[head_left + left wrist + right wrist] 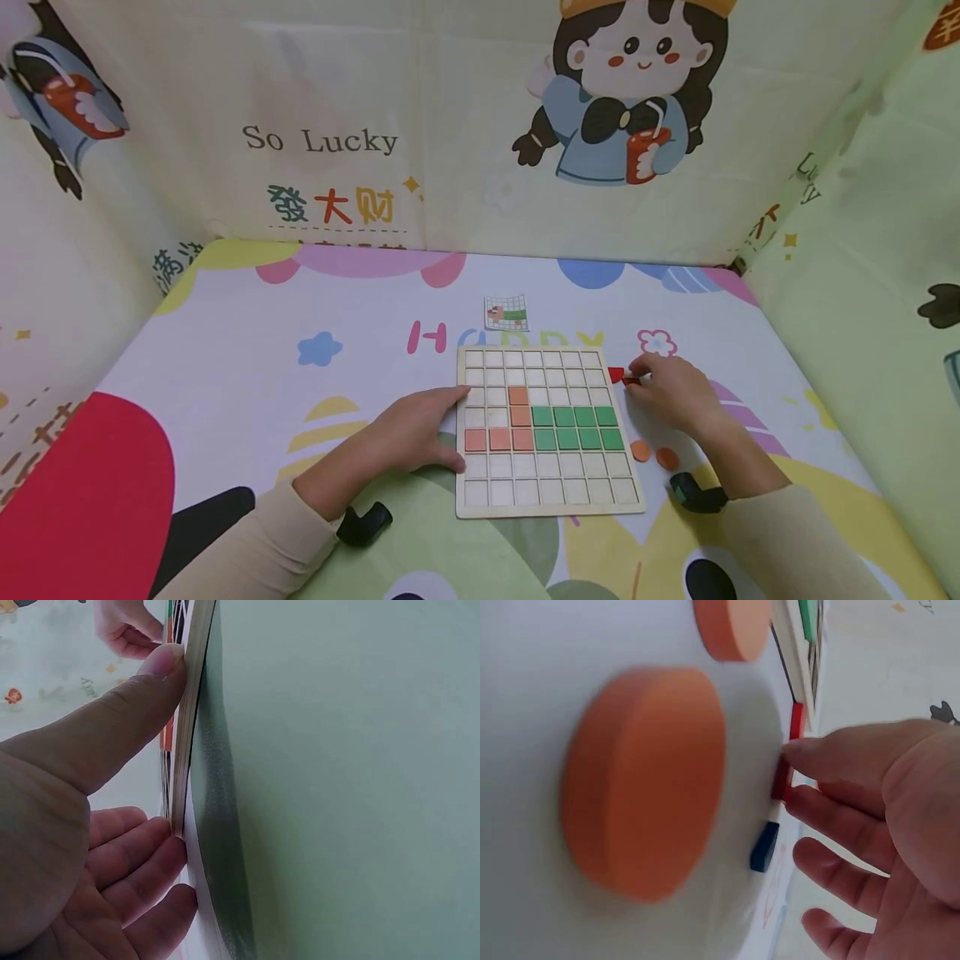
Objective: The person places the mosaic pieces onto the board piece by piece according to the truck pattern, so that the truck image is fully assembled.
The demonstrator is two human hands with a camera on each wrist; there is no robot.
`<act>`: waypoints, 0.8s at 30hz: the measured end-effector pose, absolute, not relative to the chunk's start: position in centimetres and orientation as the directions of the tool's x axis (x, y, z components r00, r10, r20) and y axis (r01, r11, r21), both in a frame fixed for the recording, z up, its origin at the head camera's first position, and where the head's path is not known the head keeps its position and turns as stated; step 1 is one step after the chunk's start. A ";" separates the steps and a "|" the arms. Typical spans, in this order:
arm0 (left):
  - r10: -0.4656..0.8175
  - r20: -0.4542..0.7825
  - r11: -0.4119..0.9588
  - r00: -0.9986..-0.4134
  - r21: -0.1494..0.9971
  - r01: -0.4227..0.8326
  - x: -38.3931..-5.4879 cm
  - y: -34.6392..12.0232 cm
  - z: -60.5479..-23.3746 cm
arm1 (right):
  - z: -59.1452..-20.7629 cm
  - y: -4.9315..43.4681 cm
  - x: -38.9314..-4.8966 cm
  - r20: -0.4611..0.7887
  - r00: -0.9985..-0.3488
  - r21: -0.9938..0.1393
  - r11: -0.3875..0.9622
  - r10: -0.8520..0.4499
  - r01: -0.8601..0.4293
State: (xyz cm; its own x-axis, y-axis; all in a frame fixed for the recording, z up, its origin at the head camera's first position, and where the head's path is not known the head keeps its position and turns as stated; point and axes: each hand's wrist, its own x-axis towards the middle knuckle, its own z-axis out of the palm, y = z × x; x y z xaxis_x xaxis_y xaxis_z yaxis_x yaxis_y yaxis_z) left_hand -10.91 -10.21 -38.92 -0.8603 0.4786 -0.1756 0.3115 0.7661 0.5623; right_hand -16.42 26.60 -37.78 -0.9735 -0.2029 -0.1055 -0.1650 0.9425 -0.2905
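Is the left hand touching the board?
Touching. In the left wrist view the thumb presses against the board edge, no gap; the head view shows the left hand against the board's left side.

Surface: table (247, 392) covered by a printed cartoon cloth in pastel colours.
Board: wooden grid board (549, 500) lying flat at centre front, carrying orange and green tiles.
Card: small pattern card (506, 312) lying just behind the board.
Discs: two orange discs (653, 454) side by side, just right of the board.
Red pieces: small red tiles (617, 375) near the board's right rear corner.
Blue piece: small blue tile (764, 846) lying near the red tiles.
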 end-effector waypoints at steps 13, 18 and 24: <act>0.479 -0.178 0.768 -0.860 0.560 0.312 -11.0 -10.2 -39.0 | -37.5 27.2 -16.3 -0.105 -0.972 -0.231 0.956 -0.208 -0.180; 0.473 -0.180 0.771 -0.862 0.557 0.307 -11.0 -10.2 -39.0 | -37.5 27.2 -16.2 -0.092 -0.980 -0.196 0.969 -0.174 -0.154; 0.474 -0.181 0.770 -0.862 0.559 0.307 -10.9 -10.1 -38.9 | -37.7 27.5 -16.4 -0.103 -0.968 -0.247 0.948 -0.231 -0.200</act>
State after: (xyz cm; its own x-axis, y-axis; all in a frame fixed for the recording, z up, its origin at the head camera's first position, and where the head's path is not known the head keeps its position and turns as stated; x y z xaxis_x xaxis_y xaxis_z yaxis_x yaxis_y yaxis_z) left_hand -10.92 -10.15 -38.94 -0.8615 0.4744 -0.1808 0.3070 0.7705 0.5587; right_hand -16.37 27.48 -37.65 -0.9676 -0.2309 -0.1025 -0.2001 0.9481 -0.2472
